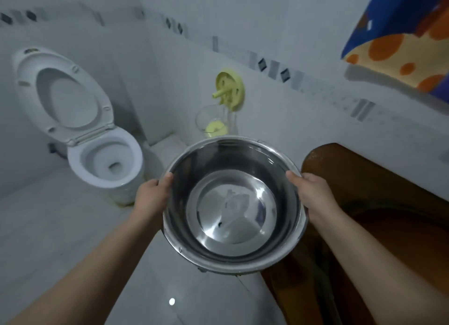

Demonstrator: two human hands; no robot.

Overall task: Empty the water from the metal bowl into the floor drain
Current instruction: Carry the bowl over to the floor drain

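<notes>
A large shiny metal bowl (233, 203) is held level in front of me, above the tiled floor. Clear water fills it almost to the rim, and the ceiling reflects in its bottom. My left hand (151, 193) grips the bowl's left rim, thumb over the edge. My right hand (312, 193) grips the right rim the same way. No floor drain shows in this view; the floor under the bowl is hidden.
A white toilet (104, 162) with its lid and seat raised stands at the left. A yellow-green brush holder (229, 89) and a clear cup (212, 120) sit by the far wall. A brown wooden door (379, 203) is at right, with a patterned towel (403, 38) hanging above it.
</notes>
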